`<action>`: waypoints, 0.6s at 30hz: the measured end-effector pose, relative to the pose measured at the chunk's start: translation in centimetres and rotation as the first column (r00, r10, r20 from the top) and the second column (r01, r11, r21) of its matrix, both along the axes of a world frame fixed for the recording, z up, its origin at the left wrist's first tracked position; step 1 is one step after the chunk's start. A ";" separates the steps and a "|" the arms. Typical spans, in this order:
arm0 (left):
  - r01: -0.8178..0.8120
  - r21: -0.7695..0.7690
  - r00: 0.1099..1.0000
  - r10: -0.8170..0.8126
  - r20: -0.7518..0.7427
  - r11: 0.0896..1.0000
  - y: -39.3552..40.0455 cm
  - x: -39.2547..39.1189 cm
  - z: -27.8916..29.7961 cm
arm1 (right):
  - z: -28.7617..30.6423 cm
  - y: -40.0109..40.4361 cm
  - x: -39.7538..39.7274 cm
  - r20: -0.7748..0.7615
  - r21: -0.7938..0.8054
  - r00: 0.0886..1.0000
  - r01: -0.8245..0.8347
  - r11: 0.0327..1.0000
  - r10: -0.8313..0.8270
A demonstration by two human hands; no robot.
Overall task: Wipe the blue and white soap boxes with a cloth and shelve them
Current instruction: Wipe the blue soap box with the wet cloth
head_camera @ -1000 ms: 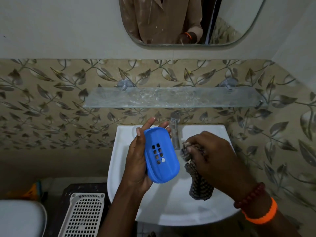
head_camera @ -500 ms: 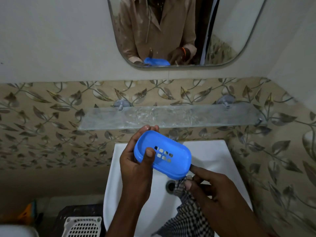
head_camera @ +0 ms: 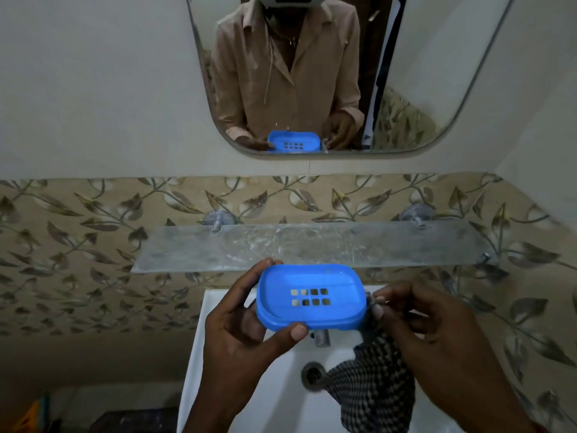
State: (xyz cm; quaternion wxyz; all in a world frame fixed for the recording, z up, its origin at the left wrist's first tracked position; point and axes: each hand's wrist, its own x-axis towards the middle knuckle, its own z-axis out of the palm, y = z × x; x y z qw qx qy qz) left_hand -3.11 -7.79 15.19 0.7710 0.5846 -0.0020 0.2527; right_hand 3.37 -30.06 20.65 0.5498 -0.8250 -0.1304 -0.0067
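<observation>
Blue slotted soap box (head_camera: 312, 296), level, hollow upward

the mirror (head_camera: 437, 73) shows the person's beige collared shirt (head_camera: 281, 79), long-sleeved, open at the neck; both hands bare.

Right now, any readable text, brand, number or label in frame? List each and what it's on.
None readable.
Blue soap box: plain plastic, only drain holes, no marking visible.
Checked cloth: pattern only, no tag visible.
Glass shelf, mirror, sink: no lettering visible.
</observation>
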 end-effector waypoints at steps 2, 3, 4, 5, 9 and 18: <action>0.021 0.023 1.000 -0.021 -0.005 1.000 0.4 0.0 0.3 | 0.9 0.1 0.6 0.052 0.001 0.998 -0.033 0.999 0.033; 0.019 0.036 1.000 -0.019 -0.004 0.999 0.6 0.0 0.5 | 1.4 0.2 0.9 0.077 -0.026 0.995 -0.066 0.997 0.068; 0.010 0.058 1.000 -0.010 -0.003 0.998 0.9 0.0 0.6 | 1.8 0.2 1.2 0.111 -0.068 0.990 -0.078 0.995 0.085; -0.002 0.087 1.000 0.002 -0.003 0.996 1.2 0.0 0.8 | 2.1 0.1 1.7 0.153 -0.110 0.986 -0.057 0.992 0.073; 0.040 0.228 0.999 -0.030 -0.044 0.973 1.5 -0.1 1.3 | 4.5 0.1 2.8 0.325 -0.156 0.938 -0.067 0.985 0.116; 0.156 0.376 0.987 -0.157 -0.028 0.914 0.3 -0.6 2.1 | 4.5 4.8 1.0 0.387 -0.502 0.797 -0.240 0.831 0.464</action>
